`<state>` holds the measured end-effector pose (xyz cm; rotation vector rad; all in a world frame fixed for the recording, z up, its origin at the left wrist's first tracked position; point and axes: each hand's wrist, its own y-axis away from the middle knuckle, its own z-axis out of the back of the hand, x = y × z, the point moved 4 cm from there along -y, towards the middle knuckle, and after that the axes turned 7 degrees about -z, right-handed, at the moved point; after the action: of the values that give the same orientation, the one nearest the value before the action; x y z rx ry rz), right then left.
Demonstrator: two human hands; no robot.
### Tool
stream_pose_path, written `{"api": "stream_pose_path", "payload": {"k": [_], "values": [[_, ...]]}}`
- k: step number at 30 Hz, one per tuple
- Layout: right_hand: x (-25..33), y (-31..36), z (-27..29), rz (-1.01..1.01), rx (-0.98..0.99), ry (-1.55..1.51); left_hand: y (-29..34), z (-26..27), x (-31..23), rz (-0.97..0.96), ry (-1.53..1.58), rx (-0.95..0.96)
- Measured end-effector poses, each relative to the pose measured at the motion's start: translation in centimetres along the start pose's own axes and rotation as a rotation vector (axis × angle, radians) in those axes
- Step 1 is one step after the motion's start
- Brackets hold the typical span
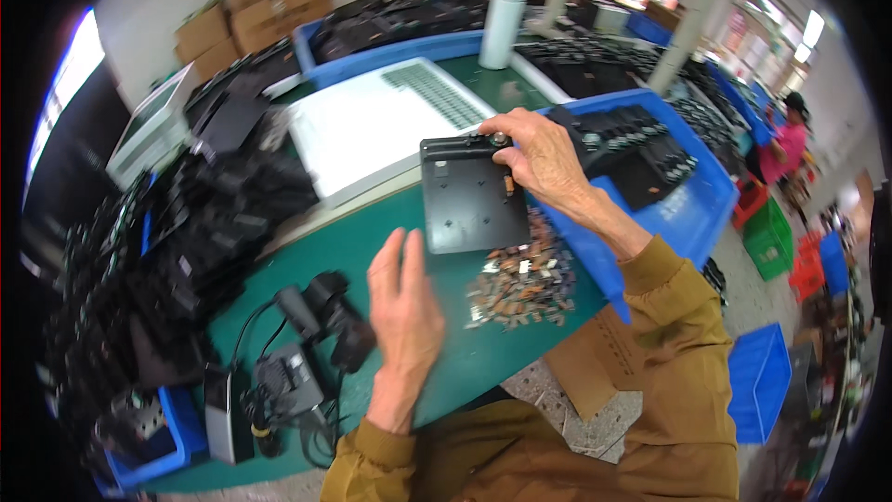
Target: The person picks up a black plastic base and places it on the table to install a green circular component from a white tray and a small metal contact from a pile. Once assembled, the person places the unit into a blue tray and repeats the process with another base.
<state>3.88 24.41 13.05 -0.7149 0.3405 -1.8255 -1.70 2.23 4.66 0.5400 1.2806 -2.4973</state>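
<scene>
My right hand (pixel 546 156) pinches the top right corner of a flat black plate (pixel 469 209). The plate is squarish with rounded lower corners, small holes and a thick rolled bar along its upper edge. It stands tilted above the green tabletop (pixel 457 288). My left hand (pixel 406 311) is empty, fingers extended, just left of and below the plate, apart from it. A heap of small brown and silvery metal pieces (pixel 522 286) lies under and to the right of the plate.
Right is a blue tray (pixel 664 214) with black parts. A white panel (pixel 348 130) and white bottle (pixel 503 30) sit farther back. Black parts (pixel 200 232) pile up at left. Black adapters with cables (pixel 290 379) lie near left. A person in pink (pixel 782 151) is far right.
</scene>
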Motion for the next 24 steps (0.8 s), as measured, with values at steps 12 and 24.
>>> {"api": "stream_pose_path", "payload": {"k": [12,24], "values": [[-13.3,14.4,14.3,-0.633,-0.135,0.407,0.8,-0.8,-1.1,0.026,0.011,0.16],[-18.0,15.4,13.0,-0.698,-0.232,0.683,1.3,-1.7,-1.0,0.033,0.008,0.197]]}}
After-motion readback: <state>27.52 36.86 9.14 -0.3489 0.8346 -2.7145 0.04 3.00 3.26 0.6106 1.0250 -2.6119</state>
